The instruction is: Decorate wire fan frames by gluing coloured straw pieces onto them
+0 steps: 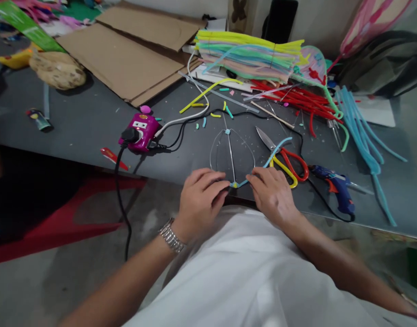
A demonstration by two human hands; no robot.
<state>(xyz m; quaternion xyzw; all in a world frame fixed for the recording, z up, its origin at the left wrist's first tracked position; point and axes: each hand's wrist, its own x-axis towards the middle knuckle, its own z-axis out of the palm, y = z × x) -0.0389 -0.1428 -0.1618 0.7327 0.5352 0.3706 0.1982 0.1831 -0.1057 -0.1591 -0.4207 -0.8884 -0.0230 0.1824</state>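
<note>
A creased white top point(242, 268), bare forearms point(126, 281), and a silver-coloured, metal-link band point(172, 235) around the left wrist

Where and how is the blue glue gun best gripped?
Probably by the glue gun's handle, right hand coming from the near table edge: the gun lies on its side, handle toward that edge, nozzle end pointing left.

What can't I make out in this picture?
In the head view:
Wire frame, lower left: hidden behind the left hand.
Light-blue pipe cleaner: a stretch is covered by the right hand.
Metal wristband: any dial is turned out of sight.
Small tube: its label is blurred, too small.
</note>
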